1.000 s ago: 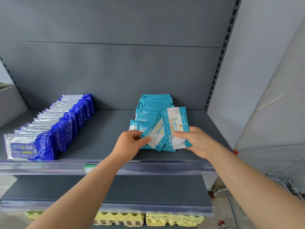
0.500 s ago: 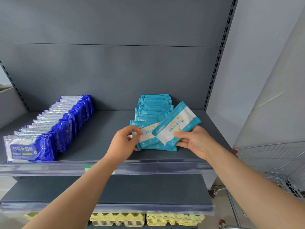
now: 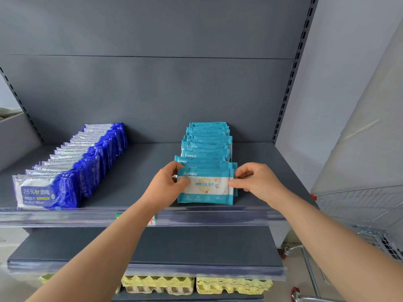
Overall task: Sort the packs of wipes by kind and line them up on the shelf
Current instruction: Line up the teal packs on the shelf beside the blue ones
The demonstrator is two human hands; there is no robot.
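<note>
Head view, looking down at the shelf (image 3: 139, 171): the left hand (image 3: 166, 185) and the right hand (image 3: 258, 184) each pinch 1 short end of the front teal pack (image 3: 206, 187), thumb on its printed face and fingers curled over the edge. Both grips are narrow and closed on that 1 pack. It stands upright on its long edge, label toward the aisle, at the head of the teal row (image 3: 207, 141) and just behind the clear price rail (image 3: 218, 214).

Holding it by both ends probably lets the person square it with the packs behind and keeps the thin, soft pouch from flopping forward. The teal row runs back to the rear panel, each pack leaning on the next. A few packs near the front jut out to the left, so the line is not quite true.

The blue row (image 3: 91, 153) sits well apart on the left of the same shelf, also label-forward, so the 2 kinds stay in separate lines. Sorting looks nearly finished, with only straightening left. Yellow egg trays (image 3: 157, 284) lie on a lower level, and a wire cart (image 3: 359, 214) stands to the right.
</note>
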